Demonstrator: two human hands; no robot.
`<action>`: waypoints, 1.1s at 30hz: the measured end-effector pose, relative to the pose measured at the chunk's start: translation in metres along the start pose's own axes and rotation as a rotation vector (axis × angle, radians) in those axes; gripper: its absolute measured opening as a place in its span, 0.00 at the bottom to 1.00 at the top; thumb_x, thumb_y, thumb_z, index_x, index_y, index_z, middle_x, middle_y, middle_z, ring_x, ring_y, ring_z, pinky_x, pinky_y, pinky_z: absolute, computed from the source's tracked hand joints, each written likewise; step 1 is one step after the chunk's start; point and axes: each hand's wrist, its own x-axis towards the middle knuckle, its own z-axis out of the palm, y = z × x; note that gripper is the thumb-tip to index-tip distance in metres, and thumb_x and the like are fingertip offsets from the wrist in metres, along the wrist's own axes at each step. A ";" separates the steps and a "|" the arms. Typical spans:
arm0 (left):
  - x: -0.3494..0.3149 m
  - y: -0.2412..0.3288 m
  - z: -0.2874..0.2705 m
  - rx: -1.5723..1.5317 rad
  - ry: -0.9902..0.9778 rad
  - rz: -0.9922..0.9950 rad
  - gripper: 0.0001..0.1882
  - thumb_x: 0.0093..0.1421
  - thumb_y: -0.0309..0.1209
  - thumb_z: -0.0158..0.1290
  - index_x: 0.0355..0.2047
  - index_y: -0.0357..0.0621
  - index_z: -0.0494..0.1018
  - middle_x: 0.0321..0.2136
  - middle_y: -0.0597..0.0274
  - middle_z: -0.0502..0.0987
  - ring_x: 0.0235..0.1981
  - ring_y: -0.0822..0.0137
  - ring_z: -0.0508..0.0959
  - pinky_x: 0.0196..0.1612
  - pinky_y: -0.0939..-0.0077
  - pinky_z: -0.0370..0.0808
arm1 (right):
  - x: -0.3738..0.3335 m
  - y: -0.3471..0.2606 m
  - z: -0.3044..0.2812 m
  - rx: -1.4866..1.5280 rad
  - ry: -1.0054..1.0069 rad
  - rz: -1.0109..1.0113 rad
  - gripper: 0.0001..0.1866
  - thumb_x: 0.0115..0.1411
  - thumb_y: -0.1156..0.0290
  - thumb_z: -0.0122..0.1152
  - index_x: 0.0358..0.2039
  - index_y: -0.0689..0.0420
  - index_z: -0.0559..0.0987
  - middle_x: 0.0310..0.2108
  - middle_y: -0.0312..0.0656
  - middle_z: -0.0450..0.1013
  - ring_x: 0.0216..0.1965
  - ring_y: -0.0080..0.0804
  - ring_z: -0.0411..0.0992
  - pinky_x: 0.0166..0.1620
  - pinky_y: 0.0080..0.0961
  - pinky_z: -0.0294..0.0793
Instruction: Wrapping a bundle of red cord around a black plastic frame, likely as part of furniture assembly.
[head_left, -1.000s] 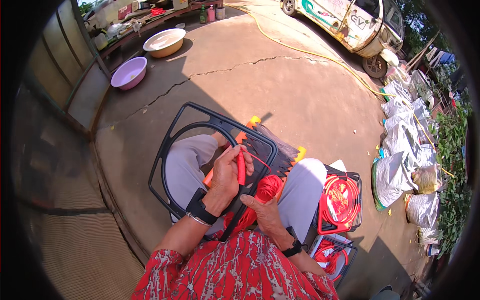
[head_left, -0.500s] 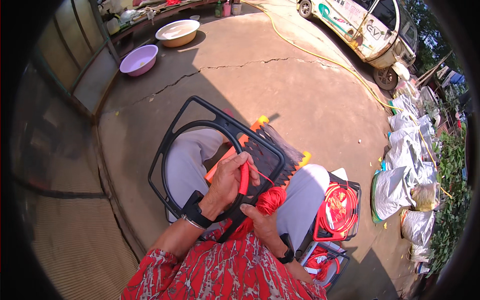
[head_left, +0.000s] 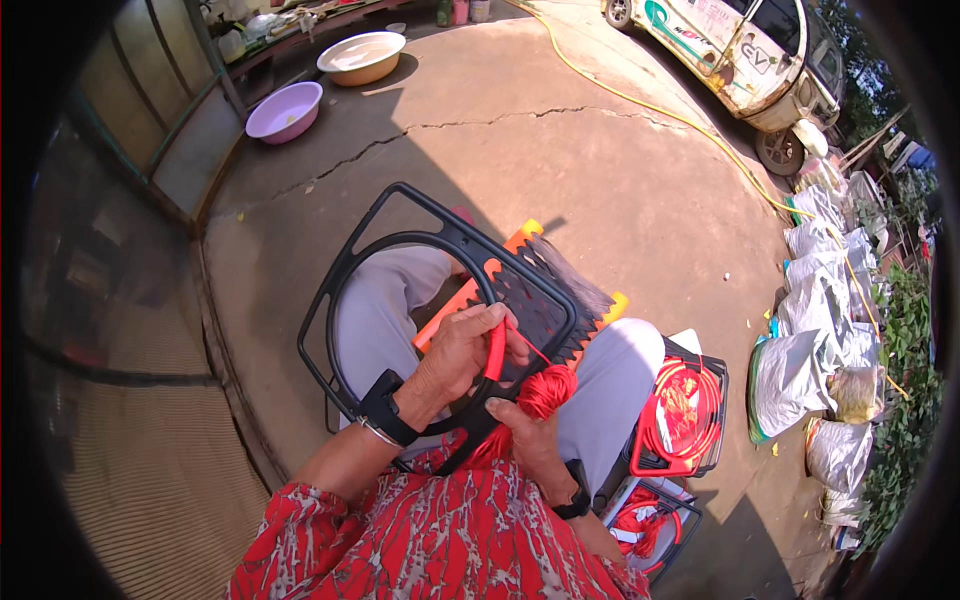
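A black plastic frame (head_left: 312,335) with a round opening lies tilted across my lap. Red cord is wound tightly in a short sleeve (head_left: 495,352) around the right side of its ring. My left hand (head_left: 455,358) is closed around the ring at this wrapped part, thumb on top. My right hand (head_left: 530,440) is closed on a bundle of red cord (head_left: 547,392) beside the frame's lower right edge; its fingers are mostly hidden under the bundle. A thin red strand runs from the bundle up toward the wrapped ring.
An orange and black rack (head_left: 530,290) stands between my knees. Near my right knee are black frames with red cord (head_left: 682,415) and a bin of red cord (head_left: 640,525). Basins (head_left: 285,112), a yellow hose (head_left: 640,98), white sacks (head_left: 795,375) and a vehicle (head_left: 745,70) lie farther out.
The whole view has shifted slightly. Both hands keep their holds on the ring and the cord bundle, and the left fingers have shifted a little around the wrapped part.
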 end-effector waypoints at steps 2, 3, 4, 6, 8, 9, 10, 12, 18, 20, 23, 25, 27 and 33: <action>0.007 0.001 -0.002 -0.063 -0.039 0.000 0.20 0.66 0.44 0.44 0.37 0.36 0.70 0.27 0.51 0.78 0.30 0.59 0.79 0.39 0.65 0.77 | 0.001 -0.001 0.000 0.009 -0.004 0.030 0.12 0.50 0.80 0.64 0.37 0.60 0.77 0.33 0.34 0.75 0.33 0.21 0.73 0.38 0.21 0.74; 0.010 0.002 -0.003 -0.132 -0.072 -0.003 0.22 0.67 0.46 0.42 0.38 0.36 0.70 0.27 0.51 0.78 0.31 0.58 0.79 0.40 0.65 0.77 | 0.001 -0.006 0.005 0.014 0.006 0.010 0.11 0.50 0.80 0.64 0.36 0.60 0.77 0.32 0.34 0.75 0.33 0.21 0.73 0.38 0.21 0.73; 0.009 0.002 -0.003 -0.131 -0.075 -0.003 0.22 0.67 0.46 0.42 0.38 0.36 0.70 0.27 0.51 0.78 0.31 0.58 0.79 0.40 0.65 0.77 | 0.002 -0.009 0.008 0.019 0.015 -0.010 0.11 0.50 0.81 0.64 0.35 0.60 0.77 0.32 0.34 0.75 0.33 0.21 0.73 0.38 0.21 0.73; 0.006 0.001 0.000 -0.217 -0.039 -0.017 0.28 0.68 0.50 0.36 0.37 0.33 0.71 0.26 0.49 0.78 0.29 0.56 0.79 0.39 0.63 0.77 | 0.001 -0.008 0.006 0.025 0.018 -0.006 0.11 0.50 0.81 0.64 0.36 0.60 0.77 0.32 0.34 0.75 0.33 0.21 0.73 0.38 0.21 0.73; 0.011 0.002 0.000 -0.202 -0.047 -0.013 0.29 0.68 0.51 0.35 0.38 0.32 0.71 0.26 0.49 0.78 0.29 0.56 0.79 0.39 0.63 0.77 | 0.002 -0.005 0.003 0.030 0.017 -0.001 0.11 0.50 0.81 0.64 0.36 0.61 0.77 0.32 0.34 0.75 0.33 0.21 0.73 0.39 0.21 0.74; 0.014 0.002 -0.001 -0.184 -0.054 -0.009 0.31 0.68 0.52 0.34 0.38 0.32 0.72 0.26 0.48 0.78 0.29 0.55 0.79 0.39 0.63 0.77 | 0.004 -0.003 0.001 0.039 0.009 0.014 0.12 0.50 0.81 0.64 0.37 0.61 0.77 0.33 0.35 0.76 0.34 0.21 0.73 0.40 0.22 0.74; 0.014 0.003 -0.003 -0.183 -0.052 -0.004 0.31 0.68 0.52 0.34 0.38 0.32 0.72 0.26 0.48 0.78 0.29 0.55 0.79 0.39 0.63 0.77 | 0.005 -0.002 0.000 0.052 -0.003 0.032 0.13 0.50 0.81 0.63 0.38 0.61 0.77 0.34 0.35 0.76 0.35 0.22 0.74 0.41 0.23 0.74; 0.017 0.005 -0.007 -0.179 -0.109 0.019 0.32 0.68 0.52 0.33 0.38 0.31 0.72 0.26 0.48 0.78 0.29 0.55 0.79 0.39 0.63 0.77 | 0.008 -0.003 0.004 0.067 -0.016 0.046 0.14 0.50 0.81 0.64 0.40 0.61 0.76 0.34 0.35 0.76 0.34 0.22 0.74 0.41 0.23 0.74; 0.010 0.013 -0.002 -0.075 -0.057 0.055 0.23 0.67 0.45 0.43 0.38 0.33 0.72 0.27 0.52 0.77 0.28 0.59 0.79 0.38 0.68 0.77 | 0.011 -0.004 0.005 0.083 -0.050 0.084 0.17 0.51 0.82 0.64 0.43 0.62 0.75 0.36 0.37 0.76 0.35 0.24 0.75 0.42 0.24 0.76; 0.003 0.007 -0.002 -0.071 -0.058 0.073 0.21 0.66 0.43 0.45 0.38 0.32 0.72 0.26 0.51 0.77 0.28 0.59 0.79 0.37 0.67 0.77 | 0.005 -0.003 0.002 0.074 -0.042 0.139 0.17 0.52 0.83 0.63 0.44 0.63 0.75 0.36 0.38 0.76 0.37 0.25 0.75 0.45 0.24 0.76; 0.009 0.000 -0.008 -0.122 -0.028 0.049 0.18 0.65 0.38 0.47 0.38 0.31 0.72 0.25 0.49 0.77 0.28 0.58 0.79 0.37 0.66 0.77 | 0.002 -0.007 0.010 0.136 -0.021 0.075 0.18 0.51 0.83 0.64 0.44 0.64 0.74 0.37 0.40 0.76 0.37 0.28 0.76 0.44 0.26 0.77; 0.007 -0.007 -0.010 -0.131 -0.064 0.064 0.17 0.65 0.37 0.47 0.38 0.31 0.72 0.26 0.49 0.77 0.28 0.58 0.79 0.37 0.66 0.77 | 0.001 0.002 0.004 0.170 0.002 0.056 0.19 0.49 0.84 0.65 0.43 0.64 0.74 0.37 0.41 0.76 0.36 0.28 0.76 0.44 0.27 0.78; 0.000 -0.009 -0.011 -0.089 -0.063 0.043 0.17 0.65 0.37 0.46 0.38 0.30 0.71 0.26 0.48 0.77 0.28 0.57 0.79 0.37 0.66 0.78 | -0.007 -0.003 0.007 0.194 -0.001 0.099 0.18 0.49 0.85 0.65 0.42 0.64 0.74 0.37 0.41 0.76 0.36 0.28 0.76 0.43 0.27 0.78; -0.004 -0.008 -0.005 -0.068 -0.090 0.099 0.15 0.67 0.36 0.44 0.39 0.32 0.69 0.28 0.51 0.77 0.30 0.59 0.79 0.38 0.68 0.77 | 0.000 0.001 0.003 0.163 -0.044 0.066 0.17 0.48 0.85 0.64 0.40 0.62 0.75 0.35 0.40 0.76 0.34 0.27 0.76 0.40 0.26 0.78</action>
